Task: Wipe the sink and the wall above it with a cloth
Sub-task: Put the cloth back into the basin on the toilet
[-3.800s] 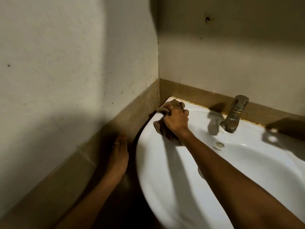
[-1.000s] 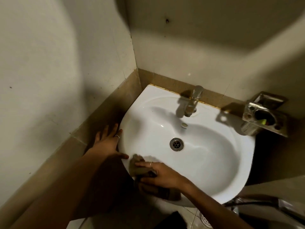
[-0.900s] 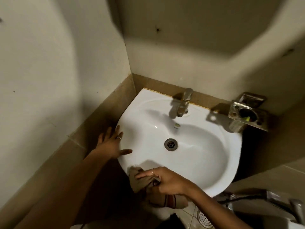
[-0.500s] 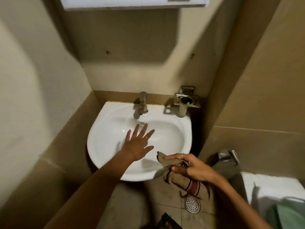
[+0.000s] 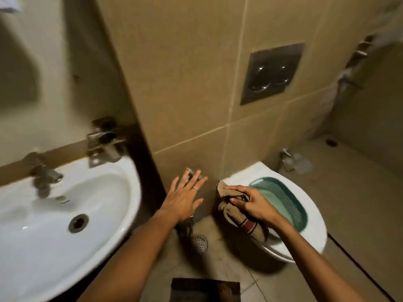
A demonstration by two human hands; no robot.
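The white sink (image 5: 104,243) fills the lower left, with its metal tap (image 5: 41,173) at the back rim and the pale wall (image 5: 54,88) above it. My right hand (image 5: 254,204) grips a bunched brown cloth (image 5: 235,212) with a red stripe, held in the air over the left edge of the toilet, well to the right of the sink. My left hand (image 5: 184,198) hovers flat with fingers spread, between the sink and the cloth, holding nothing.
A white toilet (image 5: 305,225) carries a teal basin (image 5: 283,203) on its seat. A metal holder (image 5: 104,147) is fixed by the sink's back right corner. A flush plate (image 5: 270,73) sits on the tan tiled wall. A floor drain (image 5: 200,241) lies below my hands.
The view has swung right, away from the sink toward the toilet. Both hands left the sink; my right hand carried the cloth right, over the toilet's edge.
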